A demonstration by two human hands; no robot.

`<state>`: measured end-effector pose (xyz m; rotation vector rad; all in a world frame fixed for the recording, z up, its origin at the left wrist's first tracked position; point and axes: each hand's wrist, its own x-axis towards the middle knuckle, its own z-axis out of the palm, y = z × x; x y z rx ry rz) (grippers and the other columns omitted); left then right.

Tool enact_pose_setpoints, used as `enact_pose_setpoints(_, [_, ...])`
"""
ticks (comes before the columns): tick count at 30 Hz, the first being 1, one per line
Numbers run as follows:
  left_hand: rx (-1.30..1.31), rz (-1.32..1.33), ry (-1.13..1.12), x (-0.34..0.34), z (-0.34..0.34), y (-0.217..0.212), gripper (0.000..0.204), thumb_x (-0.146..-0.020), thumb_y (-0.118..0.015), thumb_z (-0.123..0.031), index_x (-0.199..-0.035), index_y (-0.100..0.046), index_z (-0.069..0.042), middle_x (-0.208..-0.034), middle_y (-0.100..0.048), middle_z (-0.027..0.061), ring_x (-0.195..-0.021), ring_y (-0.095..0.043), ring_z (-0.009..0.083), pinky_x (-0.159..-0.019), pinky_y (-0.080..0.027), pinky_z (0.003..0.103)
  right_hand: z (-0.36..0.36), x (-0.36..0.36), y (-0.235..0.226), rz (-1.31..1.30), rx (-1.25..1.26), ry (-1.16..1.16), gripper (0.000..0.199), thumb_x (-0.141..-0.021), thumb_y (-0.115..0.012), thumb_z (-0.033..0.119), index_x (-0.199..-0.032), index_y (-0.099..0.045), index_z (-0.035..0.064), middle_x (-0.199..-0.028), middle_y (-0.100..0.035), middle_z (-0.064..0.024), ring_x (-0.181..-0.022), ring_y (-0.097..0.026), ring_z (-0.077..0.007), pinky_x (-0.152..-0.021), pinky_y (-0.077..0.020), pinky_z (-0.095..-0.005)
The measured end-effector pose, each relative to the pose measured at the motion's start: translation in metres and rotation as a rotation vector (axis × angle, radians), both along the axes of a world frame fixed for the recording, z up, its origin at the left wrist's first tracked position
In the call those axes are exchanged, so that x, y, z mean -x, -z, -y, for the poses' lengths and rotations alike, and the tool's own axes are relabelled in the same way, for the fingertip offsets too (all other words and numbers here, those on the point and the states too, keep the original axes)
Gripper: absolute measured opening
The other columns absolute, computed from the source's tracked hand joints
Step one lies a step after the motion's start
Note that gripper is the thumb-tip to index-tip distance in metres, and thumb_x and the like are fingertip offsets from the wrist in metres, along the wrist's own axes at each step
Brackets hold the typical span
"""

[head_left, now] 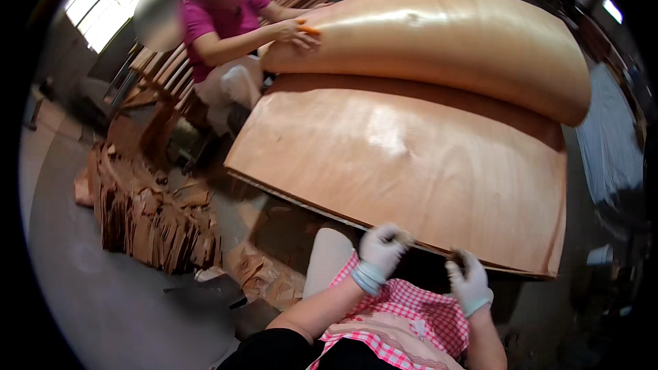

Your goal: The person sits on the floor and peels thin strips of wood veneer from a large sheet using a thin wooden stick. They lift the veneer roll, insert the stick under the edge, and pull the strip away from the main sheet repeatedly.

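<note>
A stack of thin wood veneer sheets (384, 157) lies in front of me, its near edge just beyond my hands. Its top sheet is a large curled veneer (439, 41), bowed up and folded back over the far half. My left hand (382, 255), in a white glove, is beside the near edge with fingers curled together; whatever they may hold is too blurred to name. To its right my right hand (470, 282), also gloved, has thumb and fingers apart near the same edge. Its fingertips look dark, and I see nothing clearly held.
Across at the far left, a co-worker (219, 34) in a pink top touches the curled sheet, an orange object in one hand. A ragged stack of veneer scraps (151, 212) stands on the left floor. Pale plastic sheeting (610, 137) lies at the right.
</note>
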<state>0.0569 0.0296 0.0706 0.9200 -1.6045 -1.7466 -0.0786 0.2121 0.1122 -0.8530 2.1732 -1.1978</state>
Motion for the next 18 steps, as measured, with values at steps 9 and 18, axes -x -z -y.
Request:
enact_pose_setpoints(9, [0.397,0.437,-0.802,-0.258,0.362,0.071,0.012,-0.077,-0.065,0.005,-0.087,-0.070,-0.001,-0.083,-0.068,0.0037,-0.075,-0.059,0.0127,-0.070,-0.050,0.028,-0.088,0.146,0.041,-0.147,-0.527,-0.001,0.020,-0.087,-0.062,0.013,-0.093,-0.068,-0.0047,-0.087,-0.070,-0.0171,-0.082,-0.067,-0.0227,-0.075,-0.0515,-0.0344])
enact_pose_setpoints(18, [0.301,0.857,-0.549,-0.261,0.404,0.099,0.023,-0.081,-0.071,-0.013,-0.099,-0.069,0.002,-0.091,-0.070,0.0104,-0.082,-0.063,0.0178,-0.078,-0.050,0.033,-0.076,0.164,0.058,-0.299,-0.910,0.009,0.041,-0.076,-0.070,0.037,-0.088,-0.071,-0.0023,-0.084,-0.068,-0.0247,-0.081,-0.068,-0.0349,-0.074,-0.0518,-0.0418])
